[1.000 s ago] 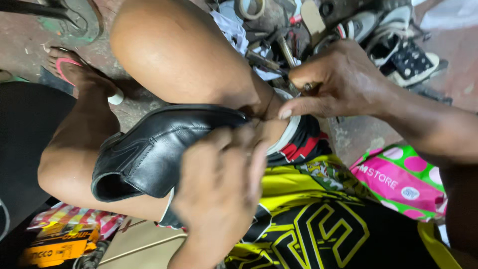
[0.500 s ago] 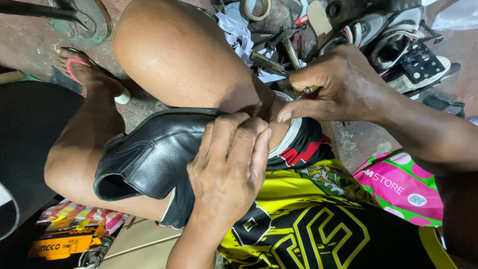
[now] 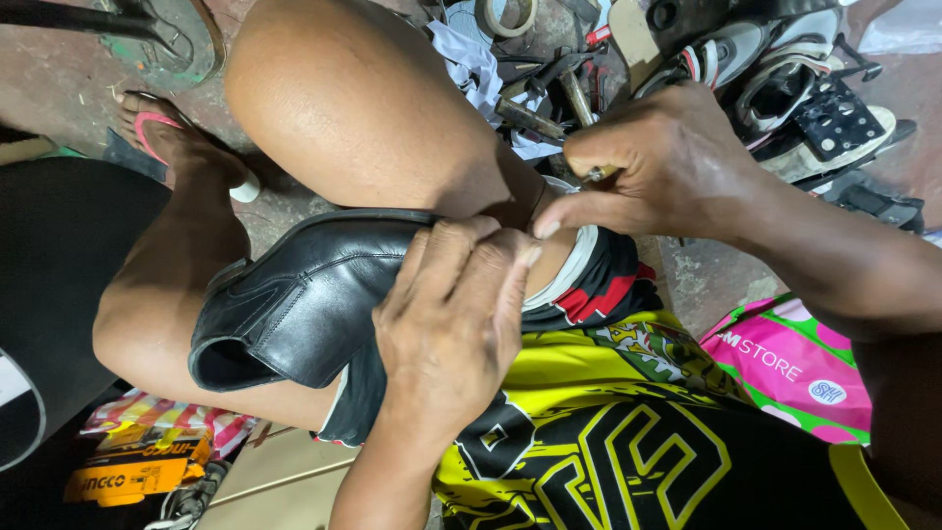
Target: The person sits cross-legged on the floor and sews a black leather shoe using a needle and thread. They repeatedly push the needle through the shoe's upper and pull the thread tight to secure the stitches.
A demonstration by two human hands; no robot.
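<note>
Slippage is looking like the main risk: the black leather shoe (image 3: 294, 304) is lying on its side across the person's bent leg, braced only by the knee and the left hand (image 3: 451, 334), whose grip is closing flat over the toe end, fingers pressing down rather than wrapping round. The right hand (image 3: 657, 167) is pinching shut on a small metal tool (image 3: 595, 175) right at the shoe's front edge, its thumb touching the left fingertips. If the shoe is rolling on bare skin while that tool is pushing, the point could be sliding into a finger or the knee beside it. Most of the tool is hiding inside the fist, so its kind is hard to tell. The toe and sole are being covered by the left hand, and the clutter of shoes and tools (image 3: 549, 88) on the floor beyond is blurring together.
</note>
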